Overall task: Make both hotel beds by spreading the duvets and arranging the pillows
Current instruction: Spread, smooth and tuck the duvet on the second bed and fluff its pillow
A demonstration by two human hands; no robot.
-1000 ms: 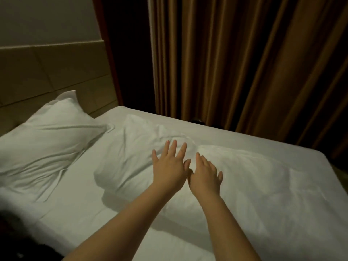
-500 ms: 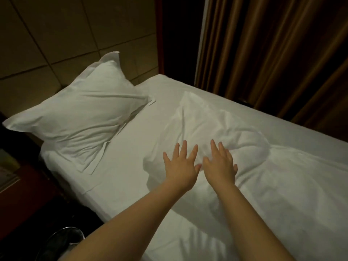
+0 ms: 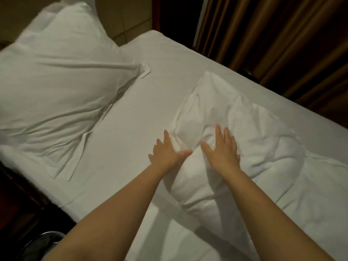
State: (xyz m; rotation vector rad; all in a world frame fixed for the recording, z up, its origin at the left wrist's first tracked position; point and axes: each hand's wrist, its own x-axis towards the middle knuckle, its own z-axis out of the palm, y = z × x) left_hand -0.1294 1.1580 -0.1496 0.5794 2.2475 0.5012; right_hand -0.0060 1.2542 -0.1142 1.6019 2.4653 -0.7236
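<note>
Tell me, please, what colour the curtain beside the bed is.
Brown, hanging in vertical folds; the curtain shows in the head view.

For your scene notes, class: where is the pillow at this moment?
In the head view, the pillow lies upper left on the bed, left of the rumpled duvet.

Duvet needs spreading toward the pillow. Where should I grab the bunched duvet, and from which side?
Probably the duvet edge beside the left hand, approached from the pillow side: it stands raised off the sheet as a ridge, whereas the puffy middle offers no edge.
</note>
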